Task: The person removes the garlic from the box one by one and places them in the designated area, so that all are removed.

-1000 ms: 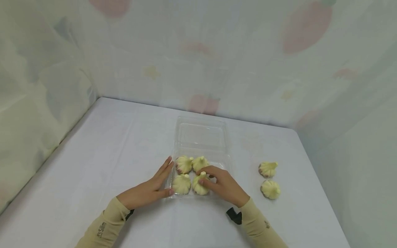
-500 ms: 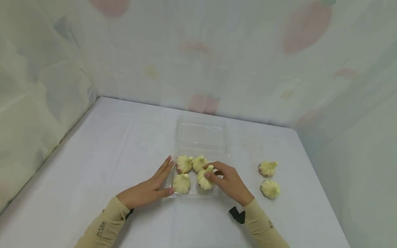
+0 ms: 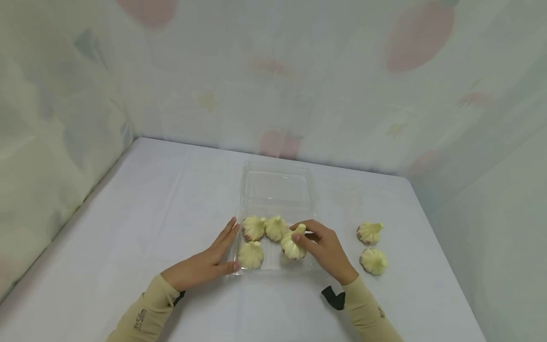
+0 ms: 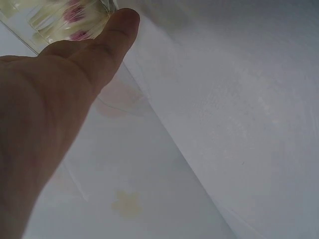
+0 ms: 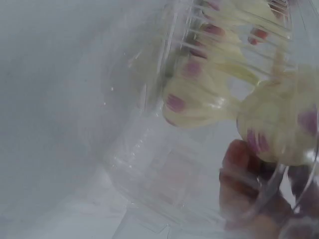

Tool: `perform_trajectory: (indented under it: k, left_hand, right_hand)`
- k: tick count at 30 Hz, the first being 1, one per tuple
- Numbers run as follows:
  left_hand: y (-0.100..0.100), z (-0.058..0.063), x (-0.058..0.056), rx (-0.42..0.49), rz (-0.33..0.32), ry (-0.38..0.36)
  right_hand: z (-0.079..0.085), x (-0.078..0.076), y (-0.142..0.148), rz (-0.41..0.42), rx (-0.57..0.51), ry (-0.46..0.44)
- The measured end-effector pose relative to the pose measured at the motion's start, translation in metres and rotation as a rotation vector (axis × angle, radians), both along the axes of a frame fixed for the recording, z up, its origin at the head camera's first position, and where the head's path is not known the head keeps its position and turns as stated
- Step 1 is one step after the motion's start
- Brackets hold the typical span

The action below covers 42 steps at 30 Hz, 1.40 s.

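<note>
My right hand (image 3: pixel 326 249) pinches a pale garlic bulb (image 3: pixel 292 247) by its upper part, over the right half of a clear plastic clamshell box (image 3: pixel 270 267). Seen through the clear plastic in the right wrist view, fingers (image 5: pixel 238 159) touch that purple-marked bulb (image 5: pixel 274 124). Straight-fingered, my left hand (image 3: pixel 202 268) rests along the box's left wall. In the left wrist view, the left thumb (image 4: pixel 117 37) lies against the box's side. Several garlic bulbs sit in the box: one at back left (image 3: pixel 254 228), one beside it (image 3: pixel 275 228), one at front left (image 3: pixel 250 255).
The box's lid (image 3: pixel 278 185) lies folded back toward the wall. Two more garlic bulbs, one behind (image 3: pixel 369 232) and one in front (image 3: pixel 373 261), rest on the white table (image 3: pixel 171 199) at right. Patterned curtains (image 3: pixel 273 71) stand at the back and sides.
My right hand has lifted the pinched garlic bulb from its front spot beside the front-left bulb and carried it rightward and slightly back. The left hand has stayed at the box's left wall.
</note>
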<state>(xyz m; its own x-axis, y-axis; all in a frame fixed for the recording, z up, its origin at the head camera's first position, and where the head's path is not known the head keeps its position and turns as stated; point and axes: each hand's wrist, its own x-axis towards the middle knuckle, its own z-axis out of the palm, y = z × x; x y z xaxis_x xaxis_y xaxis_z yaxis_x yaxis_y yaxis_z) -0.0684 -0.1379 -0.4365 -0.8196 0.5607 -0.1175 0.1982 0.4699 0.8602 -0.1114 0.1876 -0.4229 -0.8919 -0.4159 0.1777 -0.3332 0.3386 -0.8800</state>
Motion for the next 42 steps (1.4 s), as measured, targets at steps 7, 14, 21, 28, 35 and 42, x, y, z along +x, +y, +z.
perform_trajectory:
  k: [7,14,21,28,35,42]
  left_hand:
    - [0.0,-0.001,0.0,-0.019,0.0,0.015]
    - [-0.001,-0.002,0.0,-0.016,0.0,0.007]
    - [-0.001,-0.002,-0.001,-0.02,-0.003,0.011]
    - [-0.001,-0.004,-0.001,-0.012,-0.002,0.008]
    - [0.0,-0.003,-0.002,-0.008,0.0,0.004]
    - [-0.001,-0.002,0.0,-0.01,0.005,-0.006]
  right_hand:
    - [0.003,-0.003,0.005,-0.035,-0.012,0.014]
    - [0.007,-0.002,0.011,-0.065,-0.026,0.023]
    - [0.009,-0.002,0.023,-0.114,-0.059,0.0]
    - [0.014,0.0,0.037,-0.143,-0.088,-0.011]
    - [0.021,0.001,0.05,-0.193,-0.117,-0.007]
    - [0.023,0.005,0.063,-0.273,-0.092,0.006]
